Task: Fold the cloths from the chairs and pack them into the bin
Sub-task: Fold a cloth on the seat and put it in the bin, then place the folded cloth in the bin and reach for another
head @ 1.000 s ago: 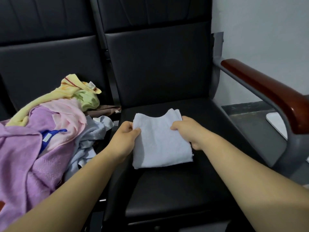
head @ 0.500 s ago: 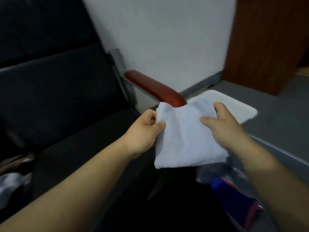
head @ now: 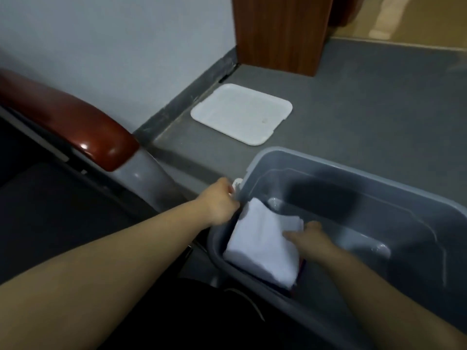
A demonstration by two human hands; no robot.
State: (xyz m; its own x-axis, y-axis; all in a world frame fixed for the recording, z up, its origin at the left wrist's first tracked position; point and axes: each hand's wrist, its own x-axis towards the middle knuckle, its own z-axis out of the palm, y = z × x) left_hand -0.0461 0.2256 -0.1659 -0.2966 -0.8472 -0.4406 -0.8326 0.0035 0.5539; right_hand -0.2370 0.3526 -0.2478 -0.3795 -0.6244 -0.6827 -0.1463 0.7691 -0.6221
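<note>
A folded pale blue-white cloth [head: 262,248] lies tilted in the near left end of the grey plastic bin [head: 353,178] on the floor, on top of darker folded cloths whose red and blue edges [head: 299,271] show beneath it. My left hand [head: 219,205] is at the bin's left corner and grips the cloth's upper left corner. My right hand [head: 307,237] is inside the bin and holds the cloth's right edge with its fingers.
The bin's white lid [head: 242,113] lies on the grey floor by the wall. A chair's red-brown armrest [head: 75,122] on a grey frame stands left of the bin, with the black seat [head: 50,210] beyond. A wooden cabinet [head: 280,34] stands behind.
Both hands carried the folded cloth from the chair seat to the right, past the armrest, and down into the bin. The view swung right with them.
</note>
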